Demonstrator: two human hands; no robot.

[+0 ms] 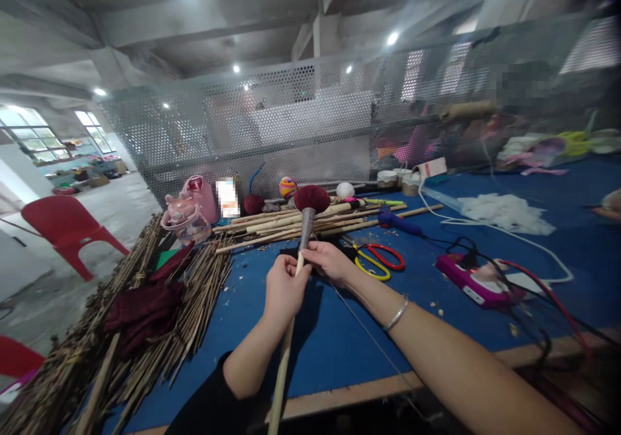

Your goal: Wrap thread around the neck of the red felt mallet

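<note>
A wooden stick with a round, dark red padded head looks like a mallet, tilted upward over the table. Grey wrapping covers its neck below the head. My left hand is closed around the stick just under the wrapping. Beside it, my right hand has its fingers pinched against the wrapping's lower end, the fingertips partly hidden. From under that hand a thin thread runs down to the table's front edge. Scissors with one red and one yellow handle lie right of my right hand.
Several bare sticks lie behind my hands. Bundled twigs and dark red cloth cover the left side. Rightward are a blue glue gun, a purple power strip with cables, and white fluff. A perforated metal screen stands behind.
</note>
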